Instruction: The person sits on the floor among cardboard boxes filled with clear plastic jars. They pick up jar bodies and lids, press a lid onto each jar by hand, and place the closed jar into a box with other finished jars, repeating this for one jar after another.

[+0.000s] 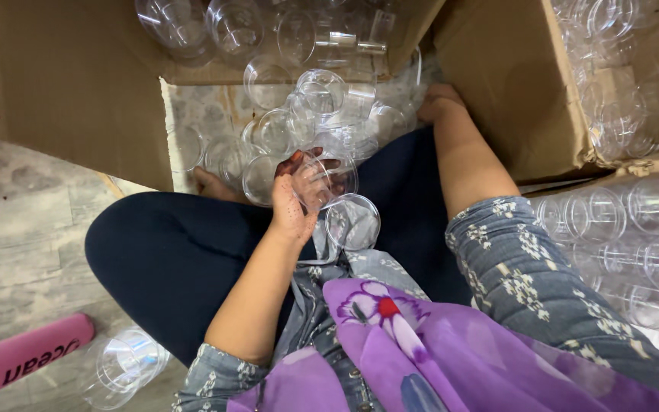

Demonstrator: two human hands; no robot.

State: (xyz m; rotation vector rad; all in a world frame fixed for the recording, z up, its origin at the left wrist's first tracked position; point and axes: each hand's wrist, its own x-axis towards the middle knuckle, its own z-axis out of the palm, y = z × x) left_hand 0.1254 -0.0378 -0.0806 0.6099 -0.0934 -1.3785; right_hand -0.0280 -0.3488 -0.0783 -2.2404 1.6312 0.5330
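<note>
— Where's everything?
— Brown cartons upper left (62, 84) and upper right (512, 84). My left hand (295, 194) grips a clear cup (329, 179), centre frame.
— Right hand (438, 103)?
— Mostly hidden at the carton's edge; can't tell its grip.

Clear plastic cup (328, 179) in left hand (293, 200), tilted, seemingly empty.

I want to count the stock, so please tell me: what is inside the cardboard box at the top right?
The cardboard box holds clear plastic cups, piled loosely near its open side. Its brown wall covers the deeper part, so what lies there cannot be seen.
</note>
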